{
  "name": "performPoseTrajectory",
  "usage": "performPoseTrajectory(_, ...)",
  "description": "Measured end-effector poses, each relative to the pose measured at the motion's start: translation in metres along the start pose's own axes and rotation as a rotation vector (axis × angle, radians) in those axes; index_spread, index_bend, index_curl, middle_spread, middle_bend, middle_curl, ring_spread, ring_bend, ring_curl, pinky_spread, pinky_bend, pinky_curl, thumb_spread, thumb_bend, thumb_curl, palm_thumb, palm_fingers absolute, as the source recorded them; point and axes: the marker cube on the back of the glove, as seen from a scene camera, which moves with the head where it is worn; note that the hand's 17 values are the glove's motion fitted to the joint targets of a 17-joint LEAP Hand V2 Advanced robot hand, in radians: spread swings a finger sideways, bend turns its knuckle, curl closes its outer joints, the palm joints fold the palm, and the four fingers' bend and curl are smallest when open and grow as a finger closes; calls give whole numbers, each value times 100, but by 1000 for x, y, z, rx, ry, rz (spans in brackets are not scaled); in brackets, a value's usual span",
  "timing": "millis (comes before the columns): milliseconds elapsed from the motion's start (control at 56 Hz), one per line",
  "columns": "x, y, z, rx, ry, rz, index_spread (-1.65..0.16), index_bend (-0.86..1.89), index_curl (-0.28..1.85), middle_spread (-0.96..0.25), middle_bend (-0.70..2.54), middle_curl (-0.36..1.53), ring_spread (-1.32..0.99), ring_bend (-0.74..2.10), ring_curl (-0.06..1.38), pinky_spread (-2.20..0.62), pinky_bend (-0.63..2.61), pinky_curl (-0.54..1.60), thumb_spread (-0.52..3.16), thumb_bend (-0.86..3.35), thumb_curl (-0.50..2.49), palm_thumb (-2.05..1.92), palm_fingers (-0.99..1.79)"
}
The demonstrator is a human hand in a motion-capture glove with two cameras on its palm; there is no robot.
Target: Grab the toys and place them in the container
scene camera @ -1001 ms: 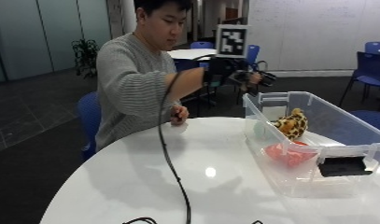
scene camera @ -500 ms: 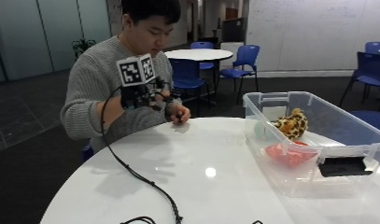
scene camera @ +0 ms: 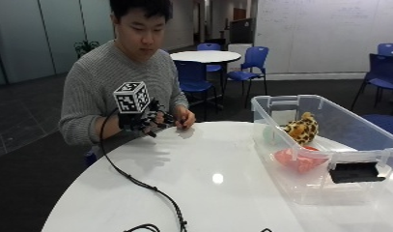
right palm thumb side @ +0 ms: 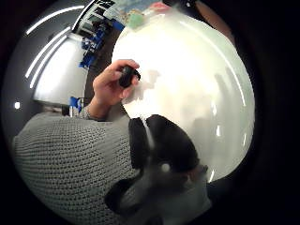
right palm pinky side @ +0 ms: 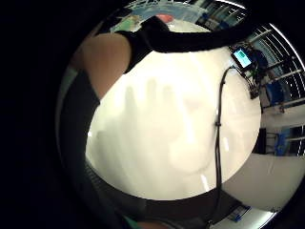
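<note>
White round table (scene camera: 202,193), glossy, with a clear plastic container (scene camera: 376,140) standing on its far-right part. Inside the container: a yellow spotted plush toy (scene camera: 301,128) toward the back, a red-orange toy (scene camera: 298,159) nearer the front wall, touching or nearly touching each other; something pale green just behind the plush, too unclear to name. Black-gloved right hand (scene camera: 145,122) held just above the table near the person's edge, well apart from the container, palm down, fingers spread and relaxed, grasping nothing; shadow of those straight fingers cast on the bare tabletop in the little-finger-side palm view. Bare left hand (right palm thumb side: 111,86) resting at the table rim just beside the gloved one, fingers curled round a small dark object (right palm thumb side: 126,76). Grey knit sleeve (right palm thumb side: 61,154) filling much of the thumb-side palm view.
</note>
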Motion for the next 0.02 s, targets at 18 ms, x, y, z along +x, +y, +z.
performPoseTrajectory(18,0,0,0,1,0,0,-39,18,36,-17,18,31,-10,18,34,5,92,29,131,-4,17,-5,-3)
